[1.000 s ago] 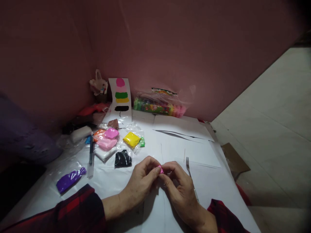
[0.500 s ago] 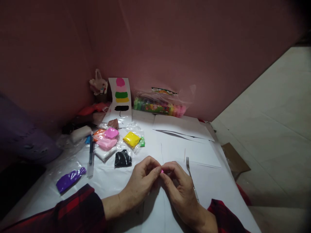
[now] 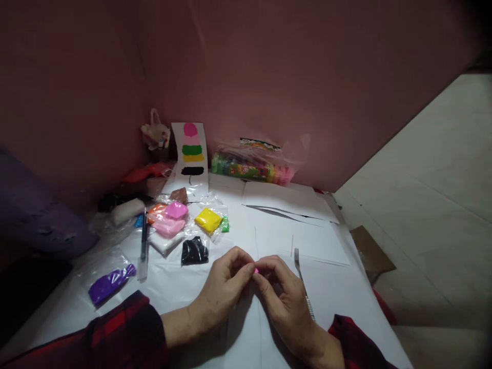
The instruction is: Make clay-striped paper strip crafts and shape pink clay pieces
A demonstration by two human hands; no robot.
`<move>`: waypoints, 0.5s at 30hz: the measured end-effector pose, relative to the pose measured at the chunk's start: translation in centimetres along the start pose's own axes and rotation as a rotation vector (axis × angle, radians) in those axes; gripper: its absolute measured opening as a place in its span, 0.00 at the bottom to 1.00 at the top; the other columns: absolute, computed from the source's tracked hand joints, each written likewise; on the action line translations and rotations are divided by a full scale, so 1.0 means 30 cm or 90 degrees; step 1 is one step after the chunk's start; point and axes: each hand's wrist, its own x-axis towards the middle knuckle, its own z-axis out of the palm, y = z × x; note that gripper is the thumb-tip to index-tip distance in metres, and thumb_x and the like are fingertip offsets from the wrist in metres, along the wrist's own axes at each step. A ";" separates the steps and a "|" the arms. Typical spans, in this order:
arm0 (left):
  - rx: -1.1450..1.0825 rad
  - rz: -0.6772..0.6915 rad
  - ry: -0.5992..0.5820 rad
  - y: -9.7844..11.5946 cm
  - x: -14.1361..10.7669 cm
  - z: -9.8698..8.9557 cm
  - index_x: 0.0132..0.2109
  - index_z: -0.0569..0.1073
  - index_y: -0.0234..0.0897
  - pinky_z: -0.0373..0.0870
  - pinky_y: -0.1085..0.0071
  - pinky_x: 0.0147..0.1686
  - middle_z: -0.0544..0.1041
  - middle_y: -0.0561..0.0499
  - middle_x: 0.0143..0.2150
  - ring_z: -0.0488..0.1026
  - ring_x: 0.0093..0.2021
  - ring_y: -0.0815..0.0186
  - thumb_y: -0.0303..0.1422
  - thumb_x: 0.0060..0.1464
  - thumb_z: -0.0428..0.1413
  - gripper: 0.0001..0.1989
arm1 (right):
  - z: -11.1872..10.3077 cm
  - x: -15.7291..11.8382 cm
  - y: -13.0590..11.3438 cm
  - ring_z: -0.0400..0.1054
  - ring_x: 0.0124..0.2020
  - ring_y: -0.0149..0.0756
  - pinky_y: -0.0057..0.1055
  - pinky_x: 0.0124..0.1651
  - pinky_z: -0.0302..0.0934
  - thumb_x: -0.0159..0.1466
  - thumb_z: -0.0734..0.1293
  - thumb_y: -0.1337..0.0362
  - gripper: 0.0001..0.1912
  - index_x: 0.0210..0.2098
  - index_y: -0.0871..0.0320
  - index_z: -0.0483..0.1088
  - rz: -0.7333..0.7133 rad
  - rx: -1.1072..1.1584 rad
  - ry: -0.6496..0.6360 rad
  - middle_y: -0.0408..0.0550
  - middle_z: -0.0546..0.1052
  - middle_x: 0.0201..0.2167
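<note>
A small bright pink piece (image 3: pixel 256 271) shows between the fingertips of both hands, above the white paper-covered table (image 3: pixel 246 338). My left hand (image 3: pixel 225 287) pinches it from the left with thumb and forefinger. From the right, the thumb and forefinger of my right hand (image 3: pixel 286 297) close on the same piece. Most of the piece is hidden by the fingers. A metal fork (image 3: pixel 302 279) lies just beyond my right hand, with a thin toothpick (image 3: pixel 292 245) near its tines. Bagged black clay (image 3: pixel 195 251) is close to my left hand.
At the left lie a purple clay bag (image 3: pixel 111 286), a pen (image 3: pixel 143 246), pink clay (image 3: pixel 176 209) and yellow clay (image 3: pixel 208 220). A colour-painted sheet (image 3: pixel 192 138) and a bag of coloured sticks (image 3: pixel 251 169) are by the wall. White paper sheets (image 3: pixel 288 197) lie behind the fork.
</note>
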 end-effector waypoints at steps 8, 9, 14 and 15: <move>0.014 -0.003 0.004 0.005 -0.008 0.002 0.33 0.67 0.35 0.57 0.77 0.21 0.66 0.57 0.25 0.62 0.22 0.75 0.36 0.58 0.54 0.09 | 0.003 0.005 -0.005 0.68 0.33 0.34 0.31 0.34 0.63 0.66 0.62 0.68 0.04 0.37 0.57 0.69 -0.002 -0.002 -0.006 0.45 0.72 0.32; 0.014 -0.003 0.004 0.005 -0.008 0.003 0.33 0.67 0.35 0.57 0.77 0.21 0.66 0.57 0.25 0.62 0.22 0.74 0.36 0.58 0.54 0.09 | 0.003 0.004 -0.006 0.68 0.33 0.34 0.31 0.34 0.63 0.66 0.62 0.68 0.04 0.37 0.57 0.69 -0.002 -0.002 -0.007 0.45 0.72 0.32; 0.016 -0.015 0.007 0.007 -0.007 0.006 0.33 0.67 0.35 0.56 0.77 0.21 0.65 0.57 0.24 0.61 0.21 0.75 0.35 0.58 0.54 0.09 | 0.000 0.006 -0.006 0.68 0.33 0.35 0.32 0.35 0.63 0.66 0.62 0.69 0.04 0.37 0.57 0.68 0.005 -0.011 -0.007 0.45 0.72 0.32; 0.019 -0.015 0.007 0.008 -0.007 0.006 0.33 0.67 0.35 0.56 0.76 0.21 0.65 0.57 0.24 0.61 0.21 0.74 0.35 0.58 0.54 0.09 | 0.000 0.007 -0.006 0.68 0.33 0.35 0.32 0.35 0.63 0.66 0.62 0.69 0.04 0.37 0.57 0.68 0.005 -0.010 -0.007 0.46 0.72 0.32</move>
